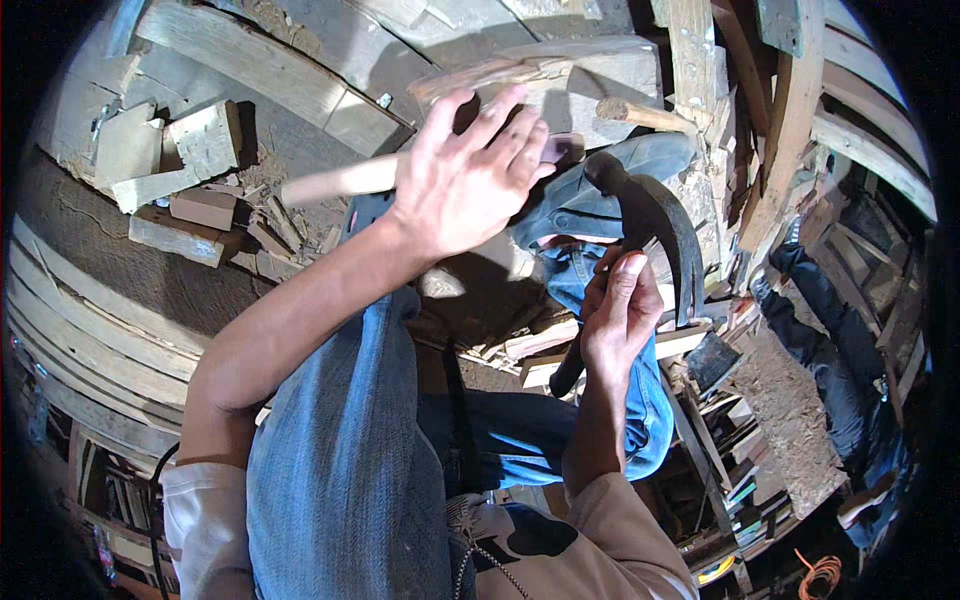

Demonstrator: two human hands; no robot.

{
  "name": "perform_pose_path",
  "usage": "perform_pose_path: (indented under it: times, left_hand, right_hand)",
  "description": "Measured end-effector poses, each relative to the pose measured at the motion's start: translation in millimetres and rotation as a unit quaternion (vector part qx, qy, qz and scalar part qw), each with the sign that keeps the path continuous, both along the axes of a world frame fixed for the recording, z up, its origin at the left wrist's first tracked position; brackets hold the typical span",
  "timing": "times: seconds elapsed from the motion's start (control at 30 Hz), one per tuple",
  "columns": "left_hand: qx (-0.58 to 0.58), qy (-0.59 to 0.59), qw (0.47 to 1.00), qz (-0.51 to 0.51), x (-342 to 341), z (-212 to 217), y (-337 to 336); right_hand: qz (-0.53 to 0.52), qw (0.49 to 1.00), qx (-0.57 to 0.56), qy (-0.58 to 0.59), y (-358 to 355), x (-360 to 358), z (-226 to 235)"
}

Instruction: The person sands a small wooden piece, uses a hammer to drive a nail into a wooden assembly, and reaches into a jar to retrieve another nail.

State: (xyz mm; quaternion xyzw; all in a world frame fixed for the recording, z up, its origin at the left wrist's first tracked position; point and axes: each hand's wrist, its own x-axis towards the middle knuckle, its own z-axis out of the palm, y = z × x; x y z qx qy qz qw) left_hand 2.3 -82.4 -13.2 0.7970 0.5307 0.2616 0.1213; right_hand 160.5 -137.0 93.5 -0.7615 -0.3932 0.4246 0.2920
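My right hand (622, 305) grips a claw hammer (660, 210) high on its handle, close under the dark metal head. The lower end of the handle sticks out below my fist. My left hand (470, 185) is stretched out palm down with its fingers apart, above a pale wooden stick (340, 181). The middle of that stick is hidden by the hand, and I cannot tell whether they touch. Beyond my fingers lies a curved, rough-edged wooden board (610, 80). A grey rubber shoe (600, 190) on my foot is beside the hammer head.
Broken wood blocks (205, 140) and chips lie at the left, near a long plank (240, 55). Upright timbers (790, 130) stand at the right. Another person's legs in dark trousers (835, 370) are at the far right, above an orange cord (820, 572).
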Motion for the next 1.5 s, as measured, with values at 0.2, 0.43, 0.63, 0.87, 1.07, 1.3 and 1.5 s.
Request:
perform_pose_path:
  times: [0.2, 0.43, 0.63, 0.87, 1.07, 1.3, 1.5]
  left_hand:
    - [0.008, -0.068, 0.997, 0.022, -14, 6, 0]
    - [0.015, -0.126, 0.992, 0.013, -17, 4, 0]
    - [-0.035, -0.303, 0.952, -0.022, -28, 5, 2]
    - [-0.032, -0.420, 0.905, -0.058, -35, 25, 3]
    - [-0.039, -0.432, 0.898, -0.071, -37, 27, 7]
    - [-0.017, -0.268, 0.962, -0.048, -30, 20, 20]
    - [-0.028, -0.135, 0.990, -0.043, -18, 14, 24]
  right_hand:
    - [-0.014, 0.999, 0.016, 0.047, -3, 2, -8]
    - [-0.070, 0.995, 0.068, 0.033, -22, -9, -22]
    - [-0.083, 0.988, 0.097, 0.083, -37, -18, -29]
    - [-0.066, 0.978, 0.198, 0.001, -26, -21, -27]
    - [-0.063, 0.982, 0.165, 0.064, -17, -26, -15]
    - [-0.050, 0.981, 0.161, 0.097, -20, -25, -20]
    - [-0.021, 0.987, 0.151, 0.044, -17, -26, -30]
